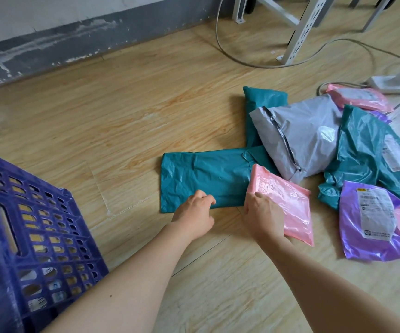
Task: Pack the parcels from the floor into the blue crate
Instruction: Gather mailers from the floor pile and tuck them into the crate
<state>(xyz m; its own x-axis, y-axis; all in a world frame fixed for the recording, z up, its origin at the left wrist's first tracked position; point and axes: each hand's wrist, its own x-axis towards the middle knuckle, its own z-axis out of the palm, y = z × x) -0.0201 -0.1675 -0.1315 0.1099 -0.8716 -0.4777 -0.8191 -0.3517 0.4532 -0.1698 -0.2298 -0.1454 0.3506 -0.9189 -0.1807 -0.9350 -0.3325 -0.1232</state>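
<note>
A flat teal parcel (pixel 203 176) lies on the wooden floor in the middle of the view. My left hand (pixel 194 212) pinches its near edge with curled fingers. My right hand (pixel 263 215) grips the left edge of a pink parcel (pixel 287 203) that overlaps the teal one. The blue crate (pixel 40 227) stands at the lower left, with labelled parcels showing through its slotted wall. More parcels are heaped to the right: a grey one (pixel 299 138), a crumpled teal one (pixel 367 150) and a purple one (pixel 371 224) with a white label.
A dark skirting wall (pixel 50 51) runs along the back. White metal rack legs (pixel 299 32) stand at the top right, with a grey cable (pixel 242 61) looping on the floor to a white power strip (pixel 395 82). Another pink parcel (pixel 359 97) lies beside the strip.
</note>
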